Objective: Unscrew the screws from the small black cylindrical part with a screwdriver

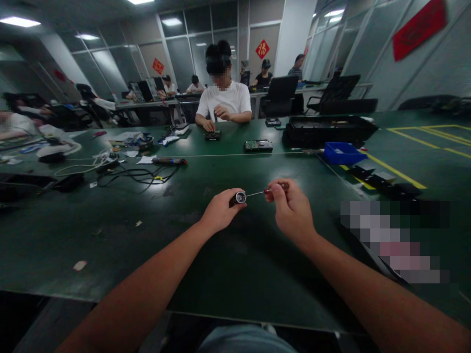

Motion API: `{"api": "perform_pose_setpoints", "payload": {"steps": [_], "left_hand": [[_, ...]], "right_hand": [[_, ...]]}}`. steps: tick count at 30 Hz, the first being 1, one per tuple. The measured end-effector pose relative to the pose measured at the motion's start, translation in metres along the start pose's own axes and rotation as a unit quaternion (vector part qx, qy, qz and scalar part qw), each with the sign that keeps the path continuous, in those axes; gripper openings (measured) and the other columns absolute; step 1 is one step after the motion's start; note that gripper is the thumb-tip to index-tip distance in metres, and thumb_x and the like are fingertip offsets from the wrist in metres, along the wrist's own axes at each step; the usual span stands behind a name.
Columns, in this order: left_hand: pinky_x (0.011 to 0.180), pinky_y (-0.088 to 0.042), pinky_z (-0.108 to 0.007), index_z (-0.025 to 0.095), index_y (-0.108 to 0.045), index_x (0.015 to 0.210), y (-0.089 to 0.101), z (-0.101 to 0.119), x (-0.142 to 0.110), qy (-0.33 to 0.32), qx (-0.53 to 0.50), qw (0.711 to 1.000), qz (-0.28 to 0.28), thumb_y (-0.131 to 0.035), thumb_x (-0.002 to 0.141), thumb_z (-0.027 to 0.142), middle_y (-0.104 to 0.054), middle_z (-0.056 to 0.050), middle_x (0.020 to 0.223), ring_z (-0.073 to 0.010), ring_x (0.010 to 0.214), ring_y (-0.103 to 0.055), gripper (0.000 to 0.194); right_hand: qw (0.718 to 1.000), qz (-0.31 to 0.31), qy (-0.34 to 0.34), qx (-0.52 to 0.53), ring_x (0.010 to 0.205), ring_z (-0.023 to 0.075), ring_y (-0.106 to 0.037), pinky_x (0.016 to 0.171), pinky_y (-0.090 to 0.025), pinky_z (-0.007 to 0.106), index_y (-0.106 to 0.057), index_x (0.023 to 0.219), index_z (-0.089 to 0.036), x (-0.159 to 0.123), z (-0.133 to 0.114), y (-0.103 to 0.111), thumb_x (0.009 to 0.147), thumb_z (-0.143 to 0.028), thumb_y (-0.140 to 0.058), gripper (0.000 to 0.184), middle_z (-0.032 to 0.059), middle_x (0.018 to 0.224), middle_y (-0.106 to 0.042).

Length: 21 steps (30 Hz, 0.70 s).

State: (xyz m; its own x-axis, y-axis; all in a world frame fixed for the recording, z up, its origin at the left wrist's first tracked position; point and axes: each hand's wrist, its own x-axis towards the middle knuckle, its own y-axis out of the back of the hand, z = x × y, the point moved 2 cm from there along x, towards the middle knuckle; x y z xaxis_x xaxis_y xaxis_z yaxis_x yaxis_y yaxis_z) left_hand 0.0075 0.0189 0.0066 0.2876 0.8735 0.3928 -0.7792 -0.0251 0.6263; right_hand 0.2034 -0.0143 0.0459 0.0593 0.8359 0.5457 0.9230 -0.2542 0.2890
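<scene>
My left hand point(220, 210) is wrapped round a dark cylindrical part point(240, 197), its round end with a silvery ring turned toward the right. Between the thumb and fingers of my right hand point(292, 211) is a screwdriver point(255, 193) with a reddish handle. Its thin metal shaft points left and its tip is at the open end of the cylinder; whether it touches anything inside cannot be made out. Both hands are raised over the green table point(228, 274).
Across the table a person in a white shirt point(223, 98) handles a small circuit-board device point(212, 135). A hard drive point(258, 145), a long black case point(327, 131) and a blue tray point(344, 153) lie beyond my hands. Black cables point(142, 177) and a pen-like tool point(169, 161) lie left.
</scene>
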Motion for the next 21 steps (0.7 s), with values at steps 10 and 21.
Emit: {"api": "perform_pose_setpoints", "payload": {"steps": [10,21], "left_hand": [[0.095,-0.05,-0.035,0.022,-0.066,0.118,-0.0002,0.0004,0.0003,-0.006,-0.001,1.0,-0.005,-0.072,0.085,0.024,-0.071,-0.005,0.118,-0.0209,0.107,-0.065,0.033],[0.094,-0.051,-0.036,0.022,-0.066,0.12,-0.0002,-0.0003,-0.0009,0.004,-0.008,1.0,-0.016,-0.071,0.086,0.025,-0.07,-0.005,0.117,-0.0213,0.105,-0.065,0.034]], "right_hand": [[0.998,-0.05,0.005,-0.034,0.076,0.0185,-0.071,0.071,-0.053,0.032,-0.063,0.103,-0.021,0.0005,-0.0015,-0.0023,0.1,-0.041,-0.049,0.025,0.0046,0.085,-0.074],[0.986,-0.029,0.033,-0.161,0.047,0.0125,-0.054,0.048,-0.037,0.027,-0.062,0.07,-0.022,-0.0005,0.0013,0.0016,0.085,-0.058,-0.067,0.039,-0.0011,0.058,-0.065]]}}
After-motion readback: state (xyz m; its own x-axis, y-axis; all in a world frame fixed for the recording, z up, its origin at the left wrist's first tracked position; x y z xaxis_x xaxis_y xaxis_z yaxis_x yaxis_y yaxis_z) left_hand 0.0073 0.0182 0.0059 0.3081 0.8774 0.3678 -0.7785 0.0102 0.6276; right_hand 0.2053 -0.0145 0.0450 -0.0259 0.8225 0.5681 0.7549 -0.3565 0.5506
